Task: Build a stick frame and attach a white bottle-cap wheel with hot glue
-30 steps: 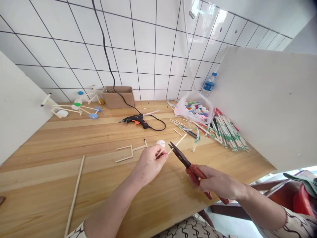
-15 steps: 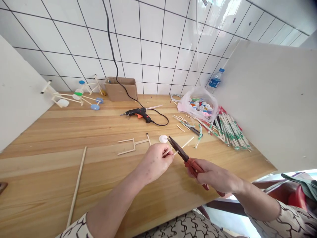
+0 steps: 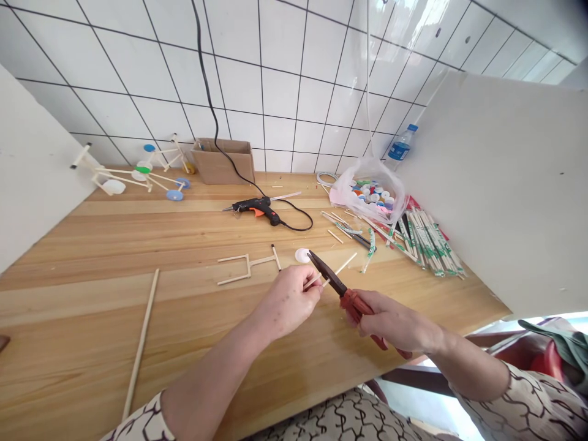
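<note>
My left hand (image 3: 287, 302) pinches a thin wooden stick (image 3: 339, 267) near its end. My right hand (image 3: 392, 321) grips red-handled scissors (image 3: 331, 278), and their dark blades cross the stick just beyond my left fingers. The blades look nearly closed, though I cannot tell whether they bite into the wood. A white plastic disc (image 3: 302, 255) lies on the wooden table (image 3: 138, 245) just past the blade tips. To the left of my hands lies a flat stick frame (image 3: 248, 267) with two prongs.
A hot glue gun (image 3: 257, 208) and its cord lie at the back, near a cardboard box (image 3: 223, 162). At the right are a bag of bottle caps (image 3: 372, 196) and wrapped chopsticks (image 3: 434, 242). Stick-and-cap models (image 3: 138, 174) stand back left; a long stick (image 3: 140, 346) lies front left.
The scissor blades have narrowed and turned closer to the stick. The whole scene has shifted slightly in view as my head moved.
</note>
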`<action>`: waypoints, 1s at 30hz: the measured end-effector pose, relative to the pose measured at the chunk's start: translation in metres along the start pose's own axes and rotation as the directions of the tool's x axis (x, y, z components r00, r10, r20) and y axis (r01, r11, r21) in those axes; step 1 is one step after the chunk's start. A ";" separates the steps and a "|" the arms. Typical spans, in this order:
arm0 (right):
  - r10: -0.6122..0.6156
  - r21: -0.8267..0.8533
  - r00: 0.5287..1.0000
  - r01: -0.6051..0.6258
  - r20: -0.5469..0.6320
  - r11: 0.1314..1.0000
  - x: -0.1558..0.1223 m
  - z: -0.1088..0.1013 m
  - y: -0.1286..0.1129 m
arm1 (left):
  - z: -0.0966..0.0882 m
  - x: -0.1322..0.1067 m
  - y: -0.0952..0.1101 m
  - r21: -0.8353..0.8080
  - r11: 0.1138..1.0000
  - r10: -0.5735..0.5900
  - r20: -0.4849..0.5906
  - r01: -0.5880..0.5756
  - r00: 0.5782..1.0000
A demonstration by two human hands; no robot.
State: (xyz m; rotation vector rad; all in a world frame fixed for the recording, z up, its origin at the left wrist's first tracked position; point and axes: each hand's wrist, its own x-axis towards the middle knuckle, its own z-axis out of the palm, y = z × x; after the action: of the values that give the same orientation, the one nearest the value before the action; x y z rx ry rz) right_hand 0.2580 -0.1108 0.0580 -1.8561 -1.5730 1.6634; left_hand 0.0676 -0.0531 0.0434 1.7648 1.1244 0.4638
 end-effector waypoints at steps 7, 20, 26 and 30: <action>0.083 -0.051 0.996 -0.082 0.030 0.995 0.005 -0.003 0.001 | 0.003 0.000 0.001 0.036 0.999 -0.017 0.017 0.016 1.000; 0.189 -0.070 0.971 -0.180 0.148 0.981 0.026 -0.008 0.001 | 0.015 0.007 -0.016 0.093 0.995 -0.039 0.013 0.038 0.999; 0.196 -0.028 0.965 -0.194 0.173 0.981 0.030 -0.007 -0.002 | 0.017 0.009 -0.021 0.089 0.995 -0.056 0.019 0.054 0.998; 0.228 -0.029 0.957 -0.226 0.180 0.974 0.032 -0.007 -0.007 | 0.017 0.010 -0.024 0.110 0.992 -0.067 0.027 0.064 0.997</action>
State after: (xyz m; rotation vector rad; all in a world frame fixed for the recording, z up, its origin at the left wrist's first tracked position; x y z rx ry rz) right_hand 0.2531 -0.0801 0.0465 -2.0048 -1.4785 1.9785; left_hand 0.0734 -0.0509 0.0131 1.8170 1.2023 0.3400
